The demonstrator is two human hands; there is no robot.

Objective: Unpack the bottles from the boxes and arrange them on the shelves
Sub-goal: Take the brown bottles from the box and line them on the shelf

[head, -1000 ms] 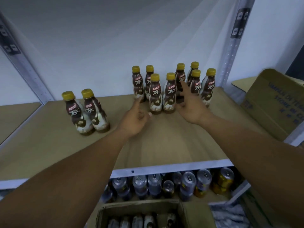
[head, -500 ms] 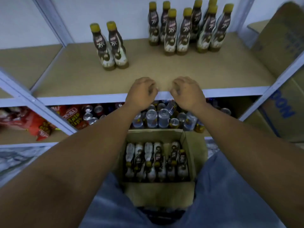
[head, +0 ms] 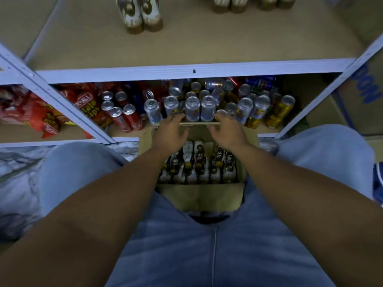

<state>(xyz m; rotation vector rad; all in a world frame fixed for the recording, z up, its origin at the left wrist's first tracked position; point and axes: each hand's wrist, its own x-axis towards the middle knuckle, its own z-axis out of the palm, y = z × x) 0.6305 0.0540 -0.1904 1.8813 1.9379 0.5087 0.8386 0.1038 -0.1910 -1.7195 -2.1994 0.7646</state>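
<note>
An open cardboard box (head: 199, 195) sits on the floor between my knees, with several brown-and-white bottles with yellow caps (head: 196, 164) lying in it. My left hand (head: 170, 133) and my right hand (head: 226, 131) hover over the box's far end, fingers relaxed and empty. Two bottles (head: 141, 13) stand on the wooden shelf (head: 186, 44) above, only their lower halves in view. The bases of several more bottles (head: 230, 5) show at the top edge.
The lower shelf holds several drink cans (head: 199, 106) right behind the box and red snack bags (head: 87, 106) to the left. A white metal upright (head: 51, 100) crosses at left. A large cardboard carton (head: 360, 100) stands at right. My jeans-clad knees flank the box.
Both hands came off the shelf bottles, drew back over the shelf edge and dropped to the box. My view tilted down from the shelf to the floor.
</note>
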